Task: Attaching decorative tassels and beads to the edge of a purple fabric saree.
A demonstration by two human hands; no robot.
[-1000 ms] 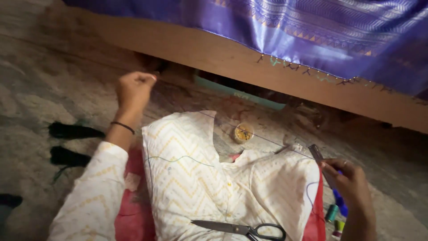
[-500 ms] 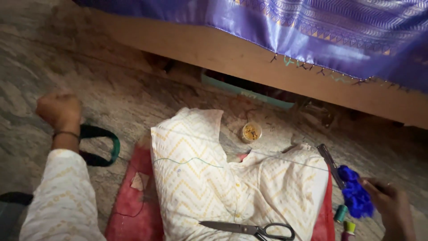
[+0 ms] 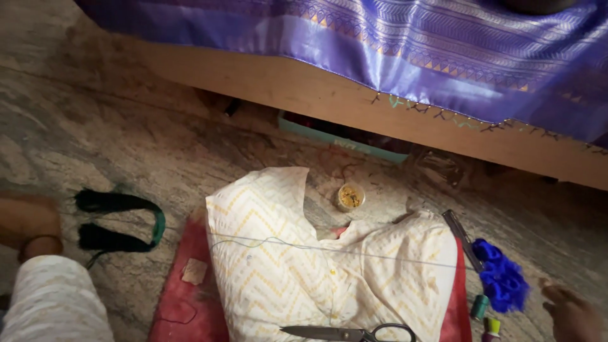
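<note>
A cream garment (image 3: 316,266) with a yellow zigzag print lies on a red mat (image 3: 190,304) on the floor. A thin thread (image 3: 354,251) runs taut across it from left to right. My left hand (image 3: 25,221), closed in a fist with a bangle at the wrist, is pulled far out to the left, and a faint line of thread leads to it. My right hand (image 3: 570,313) sits at the bottom right corner, partly cut off, next to a crumpled blue cloth (image 3: 503,278). Black-handled scissors (image 3: 351,332) rest on the garment's near edge.
A wooden bed frame (image 3: 354,95) draped with purple patterned fabric (image 3: 443,50) spans the back. A small round tin (image 3: 349,196) sits behind the garment. Black and green thread hanks (image 3: 117,221) lie left. A dark narrow tool (image 3: 462,239) and thread spools (image 3: 479,307) lie right.
My left hand has swung from above the garment far out to the left, drawing the thread taut. My right hand dropped toward the bottom right corner, and the blue cloth now lies beside it.
</note>
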